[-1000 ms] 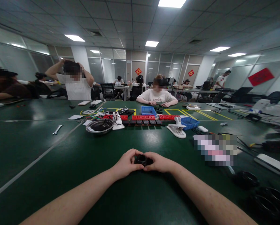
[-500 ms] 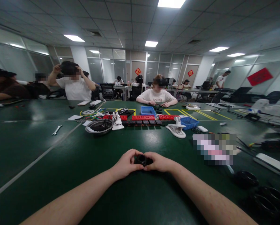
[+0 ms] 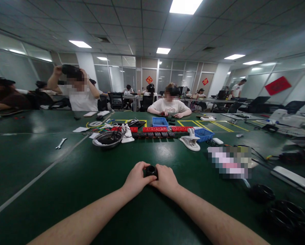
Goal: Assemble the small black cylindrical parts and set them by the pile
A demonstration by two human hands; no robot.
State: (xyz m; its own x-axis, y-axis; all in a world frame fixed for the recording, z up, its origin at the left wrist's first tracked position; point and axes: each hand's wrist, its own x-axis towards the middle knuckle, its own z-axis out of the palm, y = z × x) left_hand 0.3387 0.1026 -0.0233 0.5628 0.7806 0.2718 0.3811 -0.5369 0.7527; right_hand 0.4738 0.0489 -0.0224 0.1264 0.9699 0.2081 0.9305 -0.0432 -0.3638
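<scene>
A small black round ring-shaped part (image 3: 151,170) is held low over the dark green table (image 3: 65,177), gripped between the curled fingers of the left hand (image 3: 137,177) and right hand (image 3: 165,179).

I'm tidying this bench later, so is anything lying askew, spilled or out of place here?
Nothing is spilled or visibly broken. A wrench lies alone and slantwise on the green table, apart from the other gear. Loose wires spill over the metal bowl. Both hands, left hand and right hand, grip a small black part.
</scene>
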